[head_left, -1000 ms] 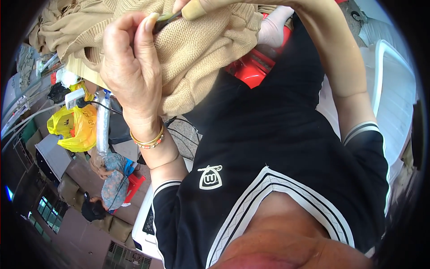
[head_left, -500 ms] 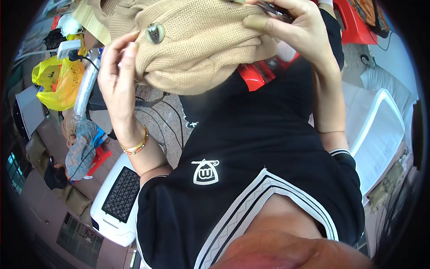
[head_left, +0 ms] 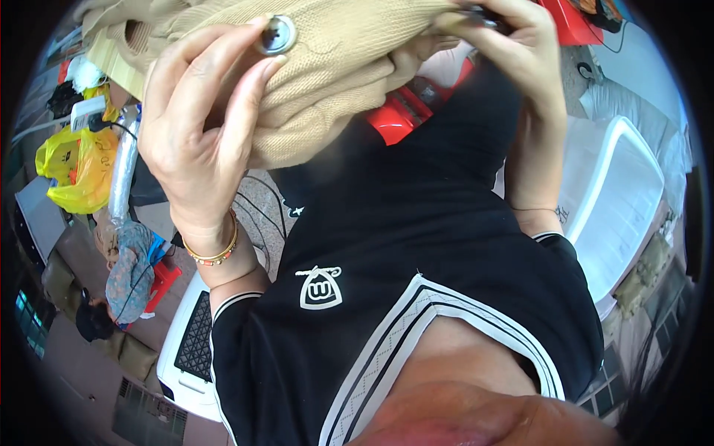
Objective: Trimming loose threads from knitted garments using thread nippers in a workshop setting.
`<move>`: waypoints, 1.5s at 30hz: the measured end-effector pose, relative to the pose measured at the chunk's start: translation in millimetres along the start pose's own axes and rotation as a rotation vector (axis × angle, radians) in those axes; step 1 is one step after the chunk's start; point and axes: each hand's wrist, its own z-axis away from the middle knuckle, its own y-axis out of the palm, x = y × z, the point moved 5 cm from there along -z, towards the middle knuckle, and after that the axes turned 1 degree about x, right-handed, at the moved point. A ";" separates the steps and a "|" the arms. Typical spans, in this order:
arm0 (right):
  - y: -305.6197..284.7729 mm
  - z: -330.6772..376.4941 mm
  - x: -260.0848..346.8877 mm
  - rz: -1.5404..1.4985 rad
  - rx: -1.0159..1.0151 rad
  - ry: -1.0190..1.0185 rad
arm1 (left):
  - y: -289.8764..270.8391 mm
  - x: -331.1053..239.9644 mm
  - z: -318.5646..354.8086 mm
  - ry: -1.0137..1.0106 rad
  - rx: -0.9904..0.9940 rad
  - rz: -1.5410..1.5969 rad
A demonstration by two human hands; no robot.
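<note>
Beige knitted cardigan (head_left: 327, 82), one bulky bundle of ribbed wool, fills the top of our view, bunched in front of our black short-sleeved shirt with white striped trim (head_left: 416, 282). We hold it up between both hands, so nothing carries it but us.

Next in size come two white plastic pieces: one curved white plastic chair (head_left: 617, 201) at our right, and one white perforated plastic basket (head_left: 190, 349) at lower left, its dark grid facing up. One red plastic object (head_left: 394, 123) shows just below the cardigan's lower edge; what it is we cannot tell.

Further left lies one yellow plastic bag (head_left: 74, 175) with a small dark printed mark on its side, too small to read its shape clearly. Just beside it stands one long roll wrapped in clear film (head_left: 123, 175), and above that one small white rectangular label (head_left: 88, 113) sits near the bag's top.

Our left hand (head_left: 197, 149) is closed in a pinch: thumb and fingertips grip one round dark metal-rimmed button (head_left: 277, 34) fixed to the knit. A single gold and orange beaded bangle (head_left: 216, 253) circles that wrist. Our right hand (head_left: 520, 59) is curled shut over the cardigan's upper right edge, pinching a small dark thing against the wool that we cannot identify.
</note>
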 end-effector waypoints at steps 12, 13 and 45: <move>58.8 -41.0 11.5 0.790 0.303 0.021 | 6.9 13.6 0.6 -0.132 -0.095 0.061; 62.3 -41.7 5.3 0.710 0.285 -0.111 | 7.3 13.2 -0.1 -0.126 -0.096 0.063; 92.9 -49.4 9.0 1.335 0.389 -0.319 | 12.2 22.9 3.5 -0.126 -0.154 0.179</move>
